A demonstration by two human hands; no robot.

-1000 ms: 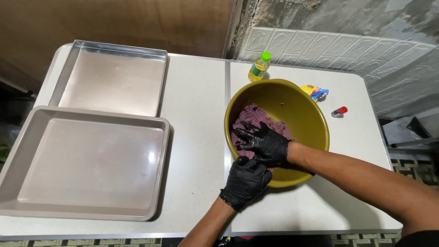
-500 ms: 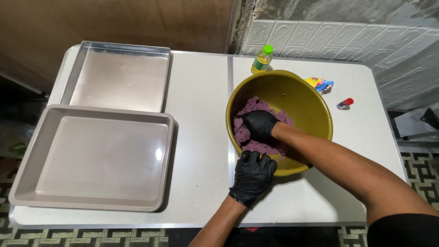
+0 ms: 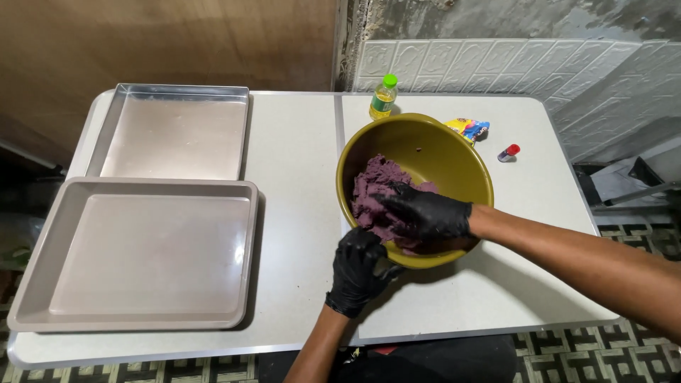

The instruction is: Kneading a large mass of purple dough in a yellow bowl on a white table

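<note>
Black-gloved, the left hand (image 3: 360,273) curls over the near rim of the round mustard-yellow mixing bowl (image 3: 425,145), fingers bent around its edge, while well to its left two rectangular metal baking trays (image 3: 135,259) (image 3: 174,135) lie one behind the other on the pale grey table (image 3: 298,142). Inside the bowl, the right hand (image 3: 425,213), also in a black glove, presses down, half-closed, into the lumpy purple dough (image 3: 372,188); whether it actually grips a piece is hard to tell. Behind the bowl stand a small green-capped plastic bottle (image 3: 383,97), a bright multicoloured packet (image 3: 468,129) and, further right, a tiny red-capped vial (image 3: 508,152).
</note>
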